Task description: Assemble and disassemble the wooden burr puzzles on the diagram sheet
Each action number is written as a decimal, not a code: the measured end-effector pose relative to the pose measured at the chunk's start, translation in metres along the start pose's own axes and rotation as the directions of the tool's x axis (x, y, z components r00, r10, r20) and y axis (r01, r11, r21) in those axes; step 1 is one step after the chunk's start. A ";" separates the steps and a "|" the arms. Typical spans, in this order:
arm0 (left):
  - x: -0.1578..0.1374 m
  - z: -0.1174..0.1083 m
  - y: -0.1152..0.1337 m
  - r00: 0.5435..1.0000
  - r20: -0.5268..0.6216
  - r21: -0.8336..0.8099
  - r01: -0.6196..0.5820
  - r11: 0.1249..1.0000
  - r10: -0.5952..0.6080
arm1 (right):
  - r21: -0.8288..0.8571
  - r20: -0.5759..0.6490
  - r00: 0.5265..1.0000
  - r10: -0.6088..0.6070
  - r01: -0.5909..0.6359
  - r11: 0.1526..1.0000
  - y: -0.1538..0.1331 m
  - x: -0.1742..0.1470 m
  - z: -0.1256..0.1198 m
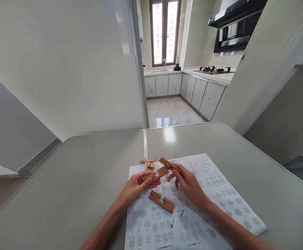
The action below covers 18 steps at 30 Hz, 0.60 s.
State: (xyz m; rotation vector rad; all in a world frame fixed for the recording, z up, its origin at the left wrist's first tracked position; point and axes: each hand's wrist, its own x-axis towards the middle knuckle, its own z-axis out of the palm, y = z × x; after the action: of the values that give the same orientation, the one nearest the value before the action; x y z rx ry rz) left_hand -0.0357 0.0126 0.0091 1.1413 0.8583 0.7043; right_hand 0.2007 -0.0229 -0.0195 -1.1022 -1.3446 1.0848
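Note:
My left hand (142,184) pinches a flat wooden puzzle piece (161,172) that points up to the right. In my right hand (186,180) is another flat wooden piece (168,162), gripped between thumb and fingers and tilted, its far end close above the first piece. Whether the two pieces touch I cannot tell. Below the hands a notched wooden piece (161,201) lies on a printed sheet (211,205). Just beyond my left hand sit more wooden pieces (149,164), partly hidden by the fingers.
The sheet, covered in small line drawings, lies on a pale table (89,187) with a seam across it. Past the table's far edge a doorway opens to a kitchen with white cabinets (161,85), a gas hob (213,70) and a window (164,33).

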 end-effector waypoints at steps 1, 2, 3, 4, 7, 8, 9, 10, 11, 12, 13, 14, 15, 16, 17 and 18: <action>-0.001 0.002 0.000 1.000 -0.005 0.014 -0.005 1.000 0.005 | -0.047 0.013 1.000 -0.021 0.022 0.999 0.003 -0.002 0.002; -0.001 0.005 0.001 1.000 -0.007 0.028 -0.006 1.000 0.006 | -0.085 0.027 0.999 -0.041 0.043 0.995 0.005 -0.005 0.005; -0.002 0.007 0.001 1.000 -0.009 0.043 -0.007 0.999 0.007 | -0.112 0.042 0.997 -0.060 0.064 0.992 0.007 -0.007 0.008; -0.002 0.009 0.000 1.000 -0.010 0.056 -0.009 0.998 0.009 | -0.127 0.053 0.996 -0.076 0.082 0.989 0.008 -0.009 0.010; -0.002 0.012 -0.003 0.999 -0.023 0.079 -0.027 0.996 0.029 | -0.119 0.045 0.994 -0.099 0.104 0.987 0.008 -0.012 0.015; -0.002 0.013 -0.005 0.999 -0.029 0.082 -0.034 0.996 0.037 | -0.108 0.026 0.995 -0.098 0.100 0.989 0.007 -0.012 0.015; -0.001 0.013 -0.006 0.998 -0.037 0.082 -0.040 0.996 0.043 | -0.094 0.003 0.995 -0.095 0.095 0.991 0.007 -0.011 0.014; 0.000 0.012 -0.008 0.998 -0.044 0.081 -0.044 0.996 0.047 | -0.078 -0.020 0.996 -0.091 0.089 0.993 0.007 -0.011 0.013; 0.001 0.012 -0.010 0.997 -0.051 0.078 -0.046 0.996 0.050 | -0.060 -0.034 0.996 -0.087 0.085 0.995 0.007 -0.010 0.012; 0.002 0.012 -0.011 0.997 -0.057 0.073 -0.048 0.996 0.052 | -0.041 -0.038 0.996 -0.086 0.084 0.996 0.007 -0.009 0.011; 0.002 0.012 -0.012 0.997 -0.062 0.069 -0.051 0.996 0.055 | -0.028 -0.032 0.996 -0.087 0.086 0.996 0.008 -0.008 0.009; 0.002 0.012 -0.013 0.996 -0.066 0.065 -0.053 0.996 0.057 | -0.023 -0.021 0.996 -0.089 0.088 0.996 0.009 -0.008 0.008; 0.002 0.012 -0.013 0.996 -0.068 0.061 -0.056 0.997 0.060 | -0.024 -0.005 0.996 -0.090 0.089 0.996 0.010 -0.008 0.007; 0.002 0.013 -0.013 0.996 -0.069 0.057 -0.059 0.997 0.063 | -0.028 0.009 0.996 -0.091 0.091 0.995 0.011 -0.008 0.006; 0.002 0.013 -0.013 0.995 -0.070 0.051 -0.063 0.997 0.067 | -0.032 0.022 0.996 -0.090 0.091 0.995 0.011 -0.009 0.006; 0.002 0.013 -0.013 0.995 -0.069 0.046 -0.067 0.997 0.070 | -0.035 0.028 0.996 -0.090 0.091 0.995 0.011 -0.009 0.007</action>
State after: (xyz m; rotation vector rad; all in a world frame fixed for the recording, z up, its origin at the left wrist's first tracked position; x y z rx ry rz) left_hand -0.0226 0.0041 -0.0017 1.1957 0.9011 0.7897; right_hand 0.1950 -0.0301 -0.0327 -1.0464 -1.4267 1.0159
